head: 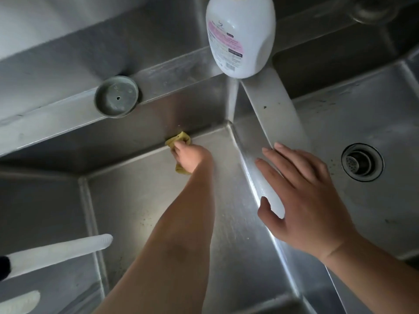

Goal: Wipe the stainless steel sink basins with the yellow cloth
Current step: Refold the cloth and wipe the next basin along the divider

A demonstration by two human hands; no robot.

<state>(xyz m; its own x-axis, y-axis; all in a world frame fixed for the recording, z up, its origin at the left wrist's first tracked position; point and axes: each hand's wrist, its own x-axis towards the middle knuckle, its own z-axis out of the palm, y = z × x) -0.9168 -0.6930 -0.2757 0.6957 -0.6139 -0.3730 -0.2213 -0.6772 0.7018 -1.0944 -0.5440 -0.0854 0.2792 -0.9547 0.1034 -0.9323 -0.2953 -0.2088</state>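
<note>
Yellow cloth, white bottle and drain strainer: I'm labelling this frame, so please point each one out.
yellow cloth [179, 138]: head view, on the bunched end beyond the left hand's fingers.
white bottle [256, 39]: head view, on its plain white side.
drain strainer [360, 162]: head view, on the perforated centre basket.

the left hand [189, 156] grips the yellow cloth [179, 141] at the basin's [140, 200] far edge; the right hand [303, 198] rests flat on the divider [277, 114] beside it.
</note>
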